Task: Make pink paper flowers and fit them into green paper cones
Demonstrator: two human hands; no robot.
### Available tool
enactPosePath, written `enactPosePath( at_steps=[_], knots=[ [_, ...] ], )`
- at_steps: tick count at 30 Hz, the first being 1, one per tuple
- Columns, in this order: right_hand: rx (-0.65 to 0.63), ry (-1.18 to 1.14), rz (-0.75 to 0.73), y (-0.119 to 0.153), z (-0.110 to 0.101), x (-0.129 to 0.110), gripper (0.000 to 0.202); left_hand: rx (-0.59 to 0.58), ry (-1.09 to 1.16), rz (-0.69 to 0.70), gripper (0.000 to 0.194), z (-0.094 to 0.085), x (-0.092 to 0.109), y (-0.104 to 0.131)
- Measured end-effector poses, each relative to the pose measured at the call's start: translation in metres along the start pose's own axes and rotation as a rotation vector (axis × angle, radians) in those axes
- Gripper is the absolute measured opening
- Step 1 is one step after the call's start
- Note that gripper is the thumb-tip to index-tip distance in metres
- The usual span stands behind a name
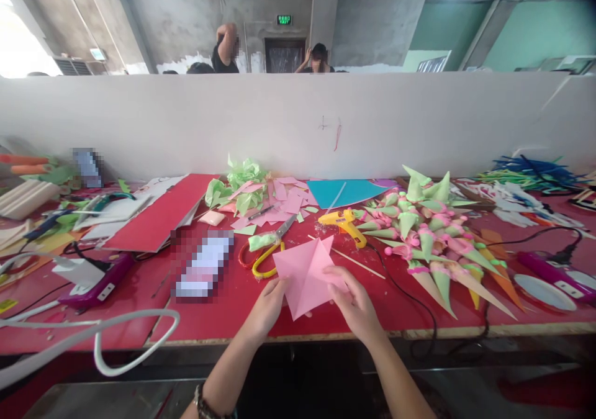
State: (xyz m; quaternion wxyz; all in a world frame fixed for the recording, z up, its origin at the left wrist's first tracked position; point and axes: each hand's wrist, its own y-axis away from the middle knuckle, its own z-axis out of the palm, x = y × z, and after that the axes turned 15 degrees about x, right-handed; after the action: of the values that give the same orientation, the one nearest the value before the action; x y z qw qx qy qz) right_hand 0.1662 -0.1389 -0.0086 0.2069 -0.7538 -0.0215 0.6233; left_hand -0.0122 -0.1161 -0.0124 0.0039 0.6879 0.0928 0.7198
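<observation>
A creased sheet of pink paper (305, 279) is held up over the front of the red table, its folds standing out from a centre line. My left hand (270, 307) pinches its left edge between thumb and fingers. On the right side, my right hand (351, 301) grips the paper, fingers on top and thumb near the lower edge. Just behind the paper lie scissors (264, 264) with red and yellow handles, a light green scrap (262, 241) resting on them. A yellow glue gun (345, 223) lies beyond my right hand, near a thin wooden stick (358, 264).
Right of the glue gun spreads a pile of green and pink paper cones (423, 233). Pink paper pieces (284, 198), a blue sheet (344, 193) and a phone (205, 264) lie behind and left. Purple power strips (100, 285) with cables flank the table (223, 319). A white partition (279, 124) stands behind.
</observation>
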Motion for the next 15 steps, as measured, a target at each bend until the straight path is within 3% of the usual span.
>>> enactPosePath(
  at_steps=[4, 7, 12, 15],
  knots=[
    [-0.150, -0.058, -0.016, 0.003, -0.003, -0.002, 0.044, -0.003, 0.068, -0.173, 0.036, 0.000, 0.001, 0.002],
    [-0.125, 0.029, -0.068, 0.003, -0.001, -0.001, 0.042, -0.034, 0.127, -0.191, 0.035, 0.000, 0.003, 0.005],
    [-0.103, 0.037, -0.134, -0.001, 0.002, 0.000, 0.018, -0.278, 0.084, -0.113, 0.047, -0.008, 0.008, 0.008],
    [-0.073, 0.006, -0.101, -0.003, 0.001, -0.001, 0.015, -0.441, 0.045, -0.004, 0.065, -0.012, 0.014, 0.009]
  ],
)
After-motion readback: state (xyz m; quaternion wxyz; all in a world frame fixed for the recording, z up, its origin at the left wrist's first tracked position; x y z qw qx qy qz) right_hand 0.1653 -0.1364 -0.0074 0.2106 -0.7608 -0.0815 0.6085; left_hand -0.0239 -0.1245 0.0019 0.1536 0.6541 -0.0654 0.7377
